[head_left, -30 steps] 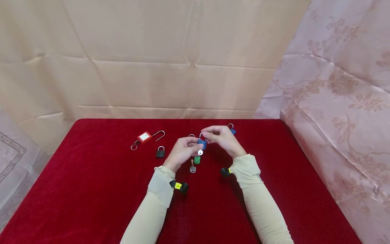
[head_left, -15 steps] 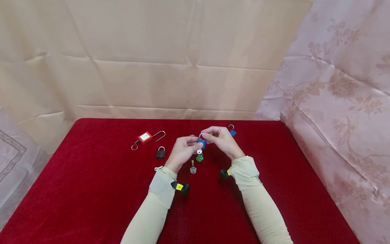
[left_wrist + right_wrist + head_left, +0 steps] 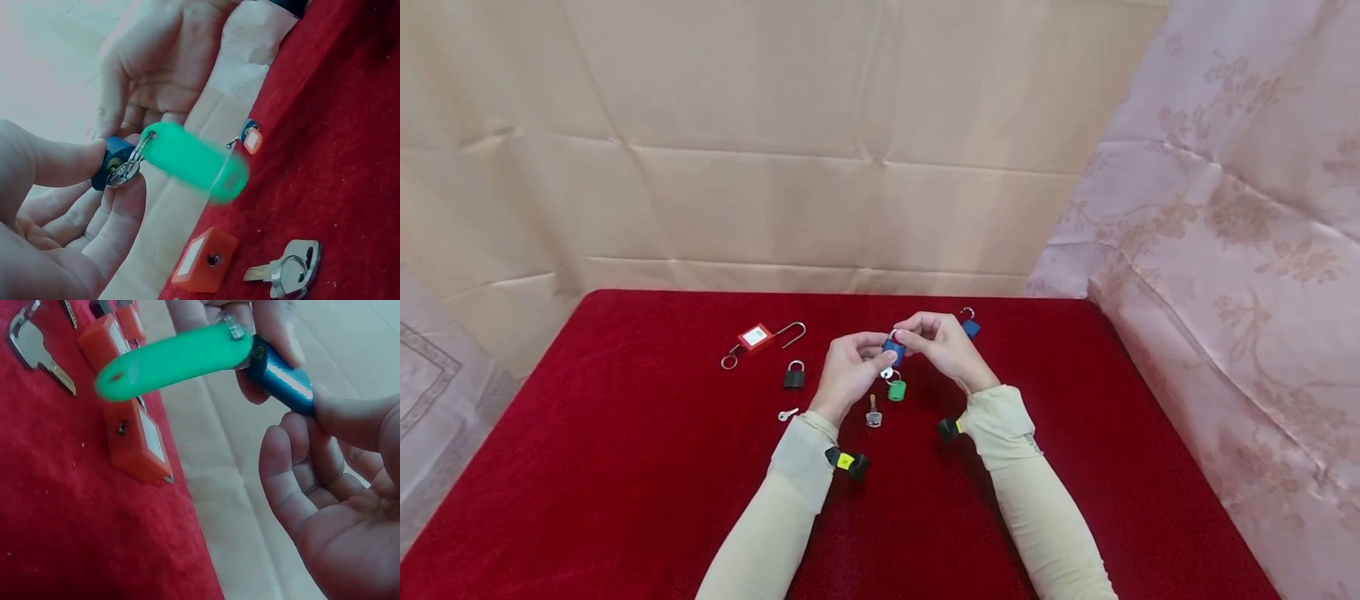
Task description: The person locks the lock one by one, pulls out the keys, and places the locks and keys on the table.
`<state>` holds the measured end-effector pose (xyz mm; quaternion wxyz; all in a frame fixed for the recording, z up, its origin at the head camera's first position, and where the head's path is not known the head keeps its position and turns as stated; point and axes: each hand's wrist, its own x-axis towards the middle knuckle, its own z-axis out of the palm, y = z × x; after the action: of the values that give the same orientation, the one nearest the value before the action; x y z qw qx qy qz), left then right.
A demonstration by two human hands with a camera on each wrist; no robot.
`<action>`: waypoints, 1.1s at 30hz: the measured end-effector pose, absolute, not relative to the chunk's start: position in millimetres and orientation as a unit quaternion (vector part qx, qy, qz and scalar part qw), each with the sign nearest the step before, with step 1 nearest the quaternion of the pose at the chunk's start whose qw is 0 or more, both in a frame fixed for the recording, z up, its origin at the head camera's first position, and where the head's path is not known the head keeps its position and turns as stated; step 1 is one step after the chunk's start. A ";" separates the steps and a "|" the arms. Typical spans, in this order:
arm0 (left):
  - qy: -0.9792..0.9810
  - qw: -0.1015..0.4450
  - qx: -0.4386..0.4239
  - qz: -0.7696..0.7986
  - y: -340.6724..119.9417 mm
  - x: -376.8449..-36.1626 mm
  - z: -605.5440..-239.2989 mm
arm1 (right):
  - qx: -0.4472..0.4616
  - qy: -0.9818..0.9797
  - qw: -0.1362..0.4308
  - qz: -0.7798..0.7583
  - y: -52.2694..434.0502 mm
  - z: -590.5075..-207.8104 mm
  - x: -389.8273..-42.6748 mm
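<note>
Fingers of our left hand pinch the key seated in the blue padlock, while our right hand grips the lock's body from 3 o'clock, both held above the middle of the red table. From the key a green tag dangles toward 6 o'clock. On the cloth we see a loose key just below the tag, a black padlock and red padlock out at 9 to 10 o'clock, and another blue padlock at 2 o'clock.
</note>
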<state>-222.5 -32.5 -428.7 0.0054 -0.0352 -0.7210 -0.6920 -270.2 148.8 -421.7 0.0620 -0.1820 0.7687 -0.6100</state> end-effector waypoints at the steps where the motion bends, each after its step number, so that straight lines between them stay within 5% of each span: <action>1: -0.721 0.007 -0.036 -0.692 -32.6 -222.5 -429.6 | -0.183 0.771 0.063 -0.606 148.5 -422.2 -269.9; 33: -0.740 -0.062 -0.062 -0.667 -39.5 -224.7 -430.9 | -0.176 0.766 0.073 -0.614 149.5 -420.0 -270.4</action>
<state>-224.7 -39.5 -430.9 -0.0617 -0.0623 -0.7400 -0.6669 -270.4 149.5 -420.0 0.0726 -0.1763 0.7659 -0.6140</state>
